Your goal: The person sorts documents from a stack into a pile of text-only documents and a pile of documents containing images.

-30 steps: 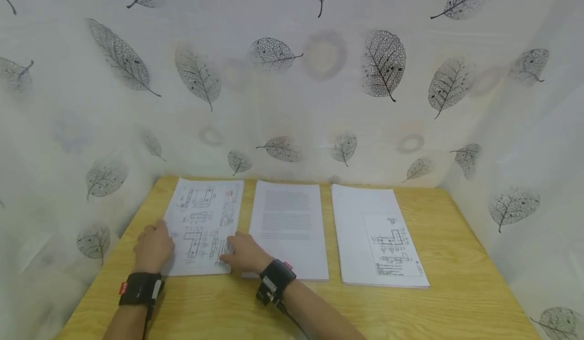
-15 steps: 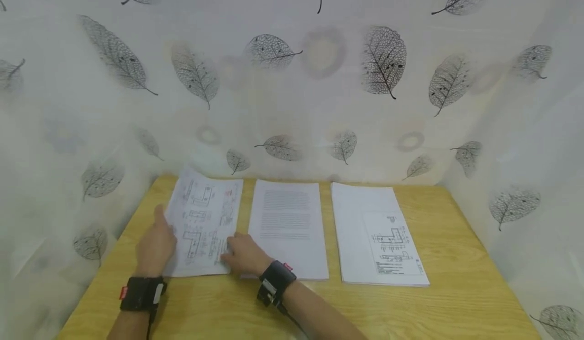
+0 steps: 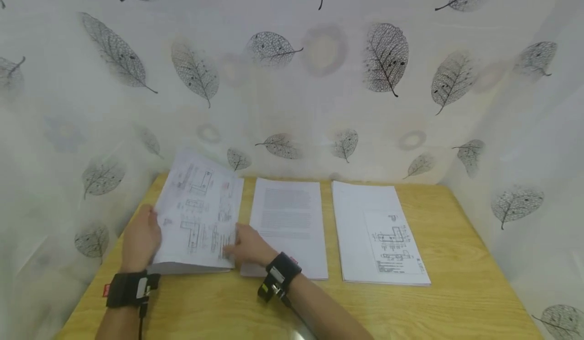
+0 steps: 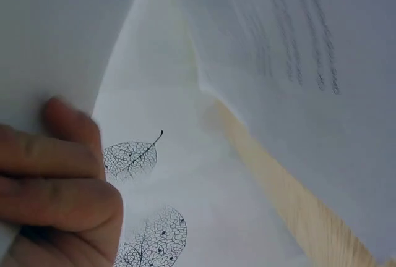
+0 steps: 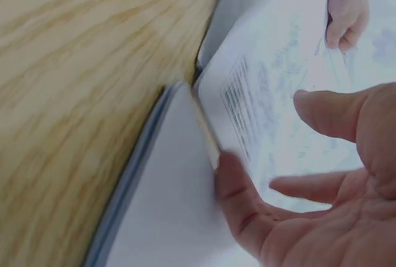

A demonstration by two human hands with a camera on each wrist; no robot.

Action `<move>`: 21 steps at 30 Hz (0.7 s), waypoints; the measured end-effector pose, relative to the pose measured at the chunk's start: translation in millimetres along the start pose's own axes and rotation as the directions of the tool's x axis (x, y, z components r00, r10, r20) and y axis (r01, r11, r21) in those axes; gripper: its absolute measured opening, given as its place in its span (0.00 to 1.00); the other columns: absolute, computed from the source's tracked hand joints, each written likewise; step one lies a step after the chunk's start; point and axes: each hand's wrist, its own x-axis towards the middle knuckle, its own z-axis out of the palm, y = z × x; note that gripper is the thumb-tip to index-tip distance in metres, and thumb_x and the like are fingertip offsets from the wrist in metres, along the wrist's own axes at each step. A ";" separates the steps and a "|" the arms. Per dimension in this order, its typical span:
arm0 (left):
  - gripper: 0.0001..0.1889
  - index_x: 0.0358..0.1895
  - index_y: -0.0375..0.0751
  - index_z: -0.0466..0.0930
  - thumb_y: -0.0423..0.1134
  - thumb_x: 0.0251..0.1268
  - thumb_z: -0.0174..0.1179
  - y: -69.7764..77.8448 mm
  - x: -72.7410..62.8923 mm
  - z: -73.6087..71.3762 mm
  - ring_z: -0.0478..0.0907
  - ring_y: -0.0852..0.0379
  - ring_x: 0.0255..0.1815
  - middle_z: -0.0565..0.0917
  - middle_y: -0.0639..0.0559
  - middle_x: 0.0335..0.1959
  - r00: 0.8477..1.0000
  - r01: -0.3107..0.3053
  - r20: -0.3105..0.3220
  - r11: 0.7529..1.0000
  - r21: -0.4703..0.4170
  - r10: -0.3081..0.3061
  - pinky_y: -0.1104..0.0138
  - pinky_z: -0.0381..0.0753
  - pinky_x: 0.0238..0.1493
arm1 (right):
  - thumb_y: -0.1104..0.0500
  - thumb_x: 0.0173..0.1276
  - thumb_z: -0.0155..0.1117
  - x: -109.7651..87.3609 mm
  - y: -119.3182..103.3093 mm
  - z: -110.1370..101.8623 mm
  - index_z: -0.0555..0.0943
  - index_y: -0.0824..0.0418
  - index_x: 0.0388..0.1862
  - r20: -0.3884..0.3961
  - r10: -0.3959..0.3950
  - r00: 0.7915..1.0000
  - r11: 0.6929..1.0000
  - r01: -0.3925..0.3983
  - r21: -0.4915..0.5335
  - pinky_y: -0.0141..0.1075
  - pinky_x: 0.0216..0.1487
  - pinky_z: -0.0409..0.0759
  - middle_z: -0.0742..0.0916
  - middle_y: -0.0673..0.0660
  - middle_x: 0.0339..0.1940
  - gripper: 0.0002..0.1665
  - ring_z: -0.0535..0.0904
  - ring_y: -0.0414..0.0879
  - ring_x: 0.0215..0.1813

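Observation:
On the left, a top paper sheet [image 3: 193, 208] with technical drawings is lifted along its left side, bowed above the stack beneath. My left hand [image 3: 141, 238] pinches that sheet's left edge; in the left wrist view its fingers [image 4: 55, 174] curl against the raised paper. A lower page [image 4: 297, 106] with printed lines shows under it. At the stack's right edge is my right hand [image 3: 253, 249]. Seen from the right wrist, the thumb and fingers [image 5: 238, 202] are spread apart, with one fingertip at the gap between the left and middle papers.
A middle stack of text pages [image 3: 289, 254] lies beside the left one. Farther right is another stack [image 3: 360, 228] with a drawing on top. All rest on a wooden table [image 3: 456, 259], enclosed by a leaf-patterned curtain [image 3: 292, 102].
My left hand has taken the top sheet's left edge and raised it, moving slightly left. The sheet's far left corner now stands higher. My right hand has stayed near the right edge, shifting slightly.

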 end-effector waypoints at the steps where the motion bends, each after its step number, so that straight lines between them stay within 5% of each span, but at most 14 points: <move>1: 0.23 0.67 0.26 0.60 0.40 0.81 0.30 1.4 0.3 -1.5 0.73 0.29 0.52 0.72 0.23 0.57 1.000 0.010 0.002 1.000 -0.021 -0.010 0.43 0.74 0.47 | 0.54 0.65 0.68 0.9 0.8 -0.6 0.75 0.58 0.44 -0.010 0.036 0.999 0.999 -0.035 0.034 0.33 0.25 0.73 0.78 0.48 0.27 0.14 0.74 0.41 0.27; 7: 0.23 0.67 0.31 0.61 0.42 0.81 0.30 10.6 -0.4 -8.7 0.73 0.36 0.44 0.73 0.27 0.54 0.999 0.040 -0.027 0.995 -0.096 -0.043 0.50 0.73 0.38 | 0.49 0.64 0.68 3.3 3.7 -7.9 0.76 0.62 0.48 -0.049 0.132 0.990 0.981 -0.124 0.146 0.38 0.35 0.75 0.81 0.53 0.39 0.22 0.76 0.46 0.38; 13: 0.22 0.64 0.32 0.64 0.43 0.81 0.31 17.6 -2.4 -10.0 0.71 0.42 0.36 0.75 0.31 0.44 0.997 0.003 -0.079 0.989 -0.147 -0.015 0.60 0.66 0.30 | 0.45 0.64 0.68 -3.6 3.8 -19.2 0.79 0.60 0.53 0.019 0.199 0.980 0.929 -0.195 0.314 0.39 0.36 0.77 0.85 0.55 0.39 0.25 0.79 0.47 0.38; 16: 0.22 0.62 0.31 0.64 0.44 0.81 0.31 20.8 -3.3 -7.2 0.70 0.43 0.36 0.74 0.33 0.43 0.996 -0.021 -0.088 0.987 -0.159 0.007 0.60 0.65 0.31 | 0.44 0.66 0.65 -6.1 5.8 -22.2 0.82 0.55 0.47 0.023 0.162 0.987 0.904 -0.158 0.398 0.37 0.35 0.76 0.85 0.52 0.35 0.18 0.79 0.46 0.36; 21: 0.21 0.61 0.34 0.65 0.45 0.81 0.31 25.4 -5.7 3.0 0.71 0.45 0.35 0.75 0.36 0.42 0.997 -0.037 -0.071 0.988 -0.148 0.027 0.62 0.66 0.29 | 0.50 0.71 0.60 -14.8 11.0 -27.0 0.78 0.53 0.57 0.009 0.050 0.999 0.837 -0.047 0.545 0.37 0.36 0.81 0.88 0.52 0.38 0.18 0.85 0.45 0.38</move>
